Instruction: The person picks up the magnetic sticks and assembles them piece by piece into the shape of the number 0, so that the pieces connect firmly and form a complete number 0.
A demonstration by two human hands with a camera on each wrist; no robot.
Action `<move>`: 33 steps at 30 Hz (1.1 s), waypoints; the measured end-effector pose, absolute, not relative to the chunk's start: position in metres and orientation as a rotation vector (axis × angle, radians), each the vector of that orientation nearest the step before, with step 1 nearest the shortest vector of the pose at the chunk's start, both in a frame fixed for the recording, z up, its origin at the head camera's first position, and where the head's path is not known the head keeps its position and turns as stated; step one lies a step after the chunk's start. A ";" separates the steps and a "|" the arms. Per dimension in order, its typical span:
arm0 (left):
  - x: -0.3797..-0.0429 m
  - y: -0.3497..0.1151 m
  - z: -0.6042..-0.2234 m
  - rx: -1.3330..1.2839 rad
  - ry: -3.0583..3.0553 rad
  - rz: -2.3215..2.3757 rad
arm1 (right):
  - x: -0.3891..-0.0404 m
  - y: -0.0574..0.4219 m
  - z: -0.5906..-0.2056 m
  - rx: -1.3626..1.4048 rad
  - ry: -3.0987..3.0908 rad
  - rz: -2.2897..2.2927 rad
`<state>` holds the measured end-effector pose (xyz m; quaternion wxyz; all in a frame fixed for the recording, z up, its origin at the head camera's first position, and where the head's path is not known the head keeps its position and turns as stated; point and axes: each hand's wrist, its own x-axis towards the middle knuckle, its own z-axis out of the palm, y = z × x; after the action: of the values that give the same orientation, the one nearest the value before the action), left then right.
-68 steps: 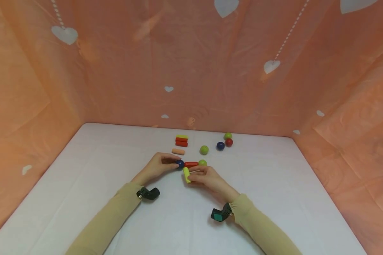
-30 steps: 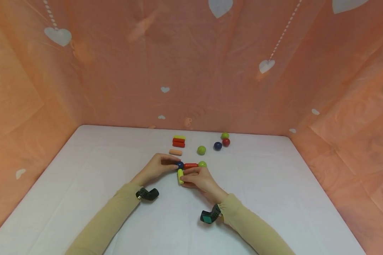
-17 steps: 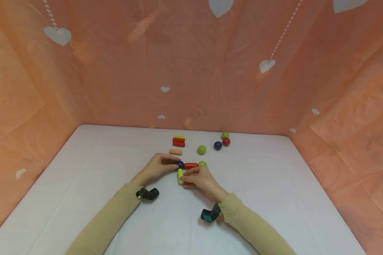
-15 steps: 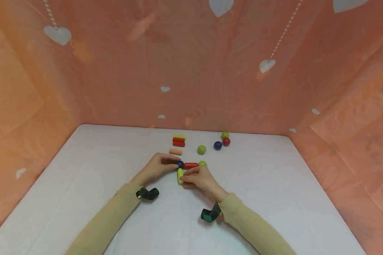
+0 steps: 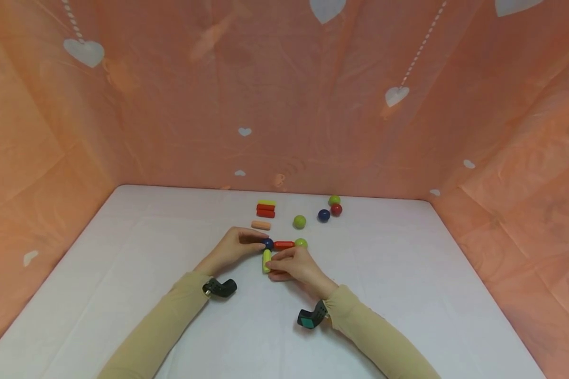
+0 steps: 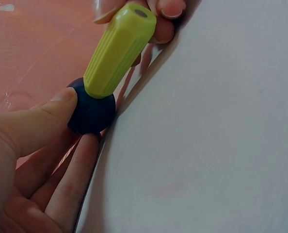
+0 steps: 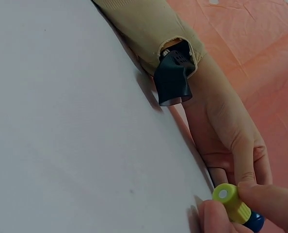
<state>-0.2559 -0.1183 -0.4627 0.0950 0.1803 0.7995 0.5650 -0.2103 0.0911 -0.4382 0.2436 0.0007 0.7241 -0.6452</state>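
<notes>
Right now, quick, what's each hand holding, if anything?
Left hand: closed, holding a blue ball.
Right hand: closed, holding a yellow stick.

We saw a grooved yellow-green rod (image 6: 119, 53), a dark blue ball (image 6: 92, 114), a red rod (image 5: 284, 245), a lime-green ball (image 5: 301, 242), a peach rod (image 5: 261, 225), tan sleeves (image 5: 379, 331), a white tabletop (image 5: 398, 279) and orange cloth (image 5: 284, 89) with pale hearts (image 5: 84, 53).

In the head view, the left hand (image 5: 231, 247) hides the left side of the blue ball (image 5: 268, 243), and the right hand (image 5: 303, 266) covers part of the yellow stick (image 5: 266, 256). The bottom edge cuts both sleeves (image 5: 154, 331). In the left wrist view, the right hand is largely cut away by the top edge.
</notes>
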 end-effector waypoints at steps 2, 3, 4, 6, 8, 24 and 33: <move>-0.256 -0.119 -0.462 0.532 2.363 1.677 | -0.210 0.091 -0.438 -0.003 1.976 -1.763; -0.255 -0.119 -0.462 0.530 2.360 1.677 | -0.210 0.091 -0.438 -0.004 1.972 -1.765; -0.255 -0.119 -0.462 0.527 2.357 1.678 | -0.210 0.092 -0.438 -0.005 1.967 -1.769; -0.255 -0.119 -0.462 0.526 2.355 1.681 | -0.210 0.093 -0.439 -0.016 1.957 -1.776; -0.256 -0.119 -0.462 0.527 2.353 1.682 | -0.209 0.096 -0.438 -0.038 1.947 -1.782; -0.256 -0.119 -0.462 0.514 2.388 1.688 | -0.229 0.145 -0.392 -0.394 2.228 -1.641; -0.256 -0.118 -0.463 0.504 2.374 1.680 | -0.259 0.161 -0.373 -0.464 2.278 -1.749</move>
<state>-0.2556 -0.1184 -0.4632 0.0948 0.1701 0.8008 0.5665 -0.2591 0.1610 -0.3732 0.1160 -0.1586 0.7778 -0.5970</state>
